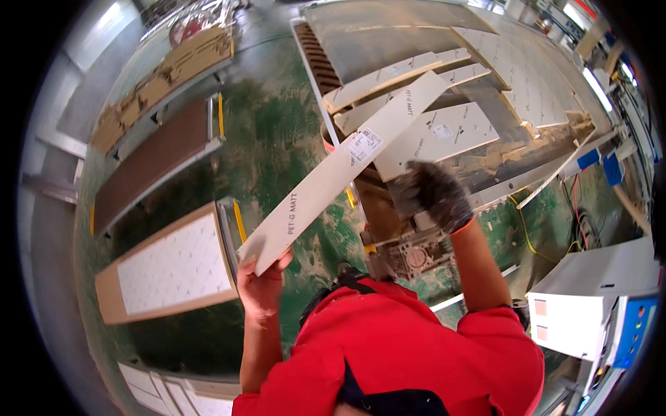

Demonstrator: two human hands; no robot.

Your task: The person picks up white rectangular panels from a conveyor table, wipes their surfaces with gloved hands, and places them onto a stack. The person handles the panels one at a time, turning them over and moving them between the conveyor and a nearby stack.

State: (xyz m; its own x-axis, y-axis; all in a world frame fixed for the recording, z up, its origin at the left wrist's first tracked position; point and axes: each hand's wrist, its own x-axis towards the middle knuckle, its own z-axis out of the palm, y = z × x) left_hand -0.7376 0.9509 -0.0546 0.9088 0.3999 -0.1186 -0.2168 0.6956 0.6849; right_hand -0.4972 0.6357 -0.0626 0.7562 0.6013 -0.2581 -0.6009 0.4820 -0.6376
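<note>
My left hand (262, 284), bare, grips the near end of a long, narrow white board strip (305, 197). Slanting up to the right, the strip carries a paper label near its middle, and its far end lies over other boards on the worktable. My right hand (442, 199), in a dark glove, is beside the near edge of a wider white board (451, 135). Its fingers look loosely apart and slightly blurred, with nothing seen in them; whether they touch that board I cannot tell. Two more narrow boards, including one with a raw edge (381, 80), lie beyond the strip.
Large printed boards (517, 73) and sawdust cover the worktable's right part. A motor housing (416, 258) juts out in front of me. To the left are low carts with a brown panel (156, 173) and a white-topped panel (177, 267). A yellow cable (528, 239) runs at the right.
</note>
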